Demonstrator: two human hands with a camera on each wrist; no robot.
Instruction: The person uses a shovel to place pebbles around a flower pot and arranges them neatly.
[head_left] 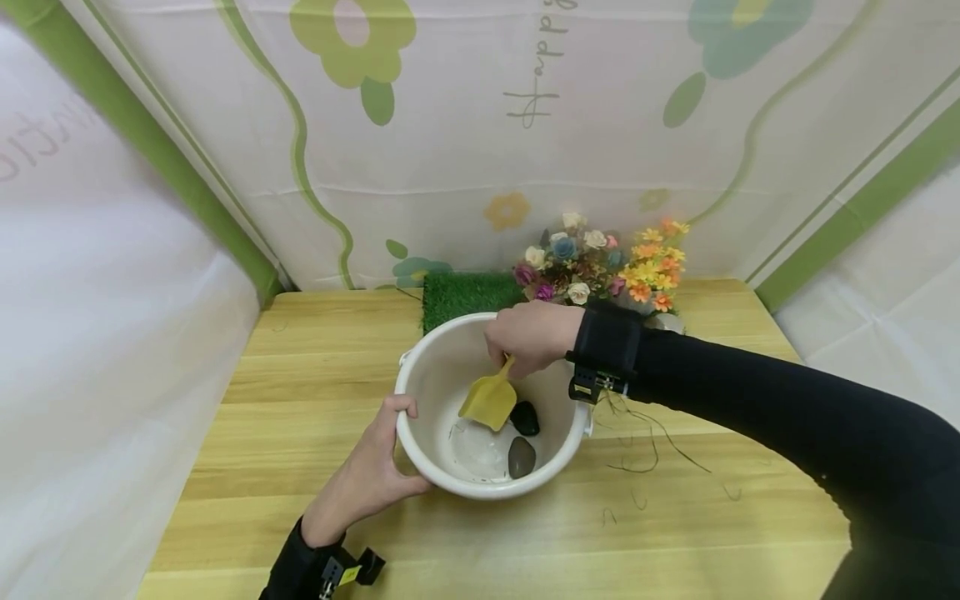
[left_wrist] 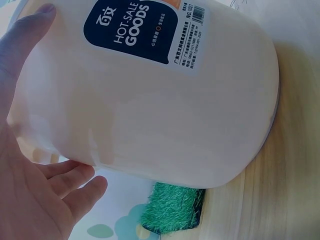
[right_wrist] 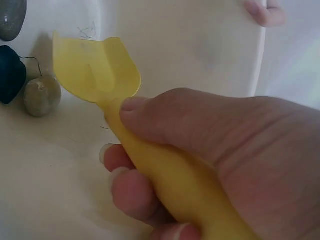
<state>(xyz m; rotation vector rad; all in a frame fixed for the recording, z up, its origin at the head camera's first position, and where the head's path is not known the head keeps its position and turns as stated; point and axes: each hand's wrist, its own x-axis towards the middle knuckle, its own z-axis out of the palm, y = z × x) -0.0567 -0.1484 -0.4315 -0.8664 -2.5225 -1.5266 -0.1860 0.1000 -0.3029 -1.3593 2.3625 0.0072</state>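
A white plastic bucket [head_left: 420, 467] stands on the wooden table, its label [left_wrist: 135, 30] showing in the left wrist view. My left hand [head_left: 378, 462] grips its left rim, a fingertip hooked inside and the thumb along the outer wall. Over the bucket's inside, my right hand [head_left: 532, 333] holds a yellow toy shovel [head_left: 489, 402] by its handle [right_wrist: 170, 175], the blade pointing down. No stone lies on the blade. Inside the bucket are a black stone [head_left: 525, 418], a grey stone [head_left: 522, 457] and a small tan stone [right_wrist: 42, 96], with thin dark strands on the bottom.
Behind the bucket lies a green artificial grass mat [head_left: 468, 296]. Artificial flowers [head_left: 581, 262] stand at the back, partly behind the right forearm. Loose brown strands [head_left: 652, 450] are scattered right of the bucket. Printed cloth [head_left: 450, 150] hangs along the table's back.
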